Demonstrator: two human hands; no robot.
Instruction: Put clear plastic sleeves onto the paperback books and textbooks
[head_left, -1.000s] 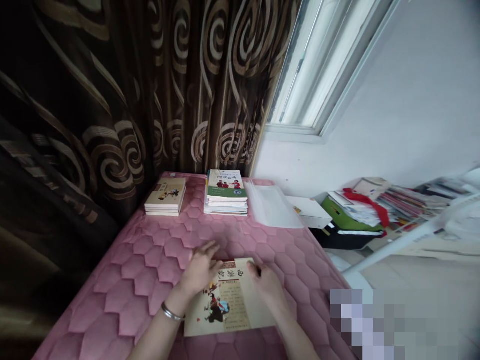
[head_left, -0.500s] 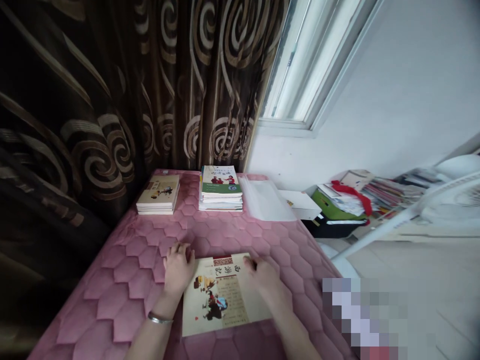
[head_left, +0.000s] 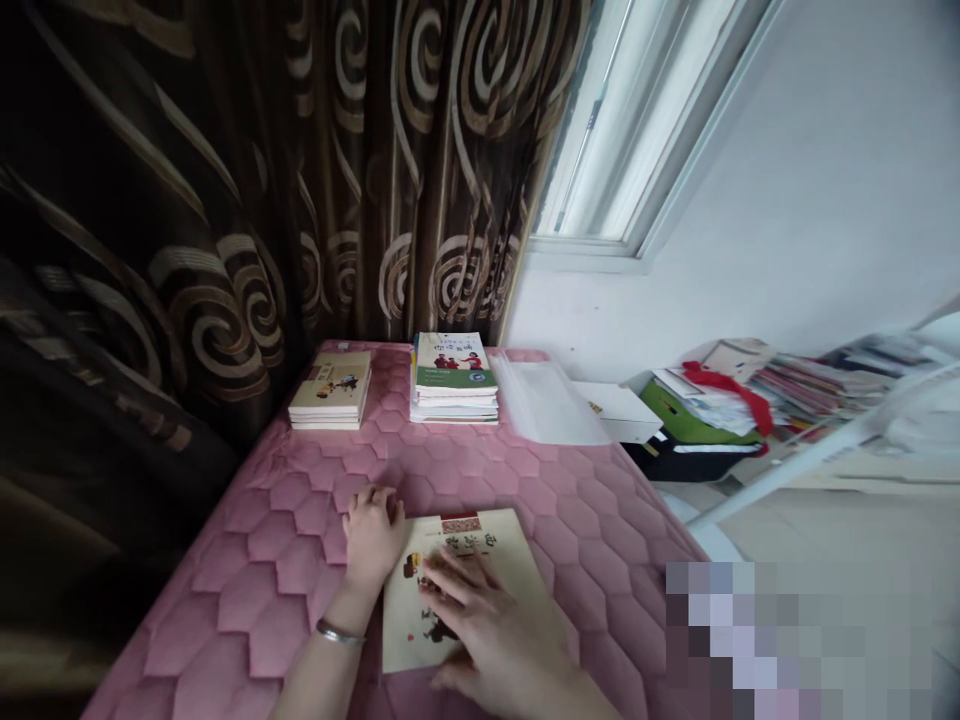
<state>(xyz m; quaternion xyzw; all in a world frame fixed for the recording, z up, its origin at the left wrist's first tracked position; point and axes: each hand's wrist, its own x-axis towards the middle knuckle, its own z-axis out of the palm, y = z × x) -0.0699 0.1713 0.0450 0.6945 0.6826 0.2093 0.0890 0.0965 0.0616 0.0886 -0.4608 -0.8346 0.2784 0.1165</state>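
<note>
A cream-covered book (head_left: 487, 545) with a coloured picture and dark title lies flat on the pink quilted surface (head_left: 285, 560) just in front of me. My left hand (head_left: 373, 535) rests at the book's upper left corner, fingers curled against its edge, a silver bangle on the wrist. My right hand (head_left: 491, 625) lies flat on the cover with fingers stretched out, hiding much of the picture.
At the far end stand a short stack of cream books (head_left: 331, 390), a taller stack topped by a green-and-white book (head_left: 453, 378) and clear plastic sleeves (head_left: 547, 405). A dark patterned curtain (head_left: 262, 200) hangs behind. Paper-filled boxes (head_left: 712, 410) sit on the floor at right.
My right hand has moved from the book's right edge onto the middle of the cover and spread flat. My left hand has stayed at the upper left corner.
</note>
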